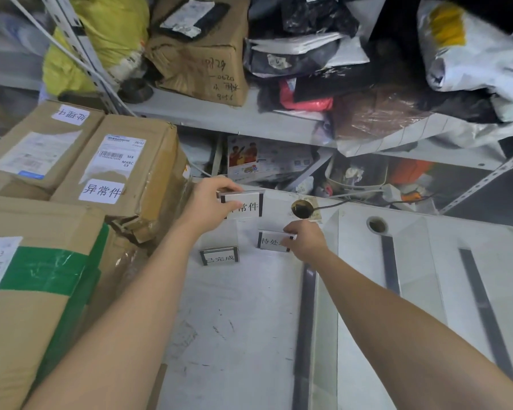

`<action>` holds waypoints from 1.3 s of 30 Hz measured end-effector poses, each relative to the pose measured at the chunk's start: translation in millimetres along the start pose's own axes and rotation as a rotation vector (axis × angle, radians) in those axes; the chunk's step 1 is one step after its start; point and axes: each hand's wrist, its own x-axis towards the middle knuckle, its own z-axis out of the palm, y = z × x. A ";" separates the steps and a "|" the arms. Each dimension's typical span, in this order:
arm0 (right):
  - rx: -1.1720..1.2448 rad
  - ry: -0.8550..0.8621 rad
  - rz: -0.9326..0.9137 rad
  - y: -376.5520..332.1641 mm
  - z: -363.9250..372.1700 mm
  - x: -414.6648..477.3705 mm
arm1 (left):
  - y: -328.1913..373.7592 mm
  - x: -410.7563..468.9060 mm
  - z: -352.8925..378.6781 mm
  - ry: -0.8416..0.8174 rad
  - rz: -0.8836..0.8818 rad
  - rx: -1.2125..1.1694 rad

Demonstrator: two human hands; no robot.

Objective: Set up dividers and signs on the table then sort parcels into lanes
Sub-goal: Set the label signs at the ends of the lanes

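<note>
Gripping the upper left corner of the largest sign card (246, 206) at the centre of the frame with the left hand (209, 207), fingers curled over its top edge and thumb lying across its face. Pinching the right end of a smaller sign card (269, 241), just below and to the right, with the right hand (305, 242), fingertips closed on its top corner. Leaving a third sign card (219, 256) standing untouched on the white table (234, 335), just below the left wrist. Reaching the right forearm over the nearest clear divider (308, 306), with two more dark-based dividers running up the right of the frame. Working beside stacked cardboard parcels (131, 173) filling the left of the frame.
</note>
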 end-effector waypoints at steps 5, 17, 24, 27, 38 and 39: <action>-0.005 0.044 -0.086 -4.0 -31.9 -20.9 | 26.1 -13.3 -3.2 -0.010 0.022 0.061; -0.219 0.252 -0.128 91.5 -177.8 -156.6 | 171.2 -80.4 66.0 -0.019 0.225 0.191; -0.224 0.277 -0.053 210.0 -248.3 -267.4 | 274.5 -149.7 169.3 -0.041 0.289 0.219; -0.211 0.293 -0.029 264.2 -278.4 -309.7 | 320.9 -173.0 221.1 -0.055 0.333 0.172; -0.142 0.388 0.138 413.8 -363.7 -390.3 | 450.5 -184.4 384.8 -0.207 0.441 0.157; -0.124 0.393 0.141 423.1 -367.9 -390.0 | 456.3 -180.5 398.6 -0.224 0.436 0.154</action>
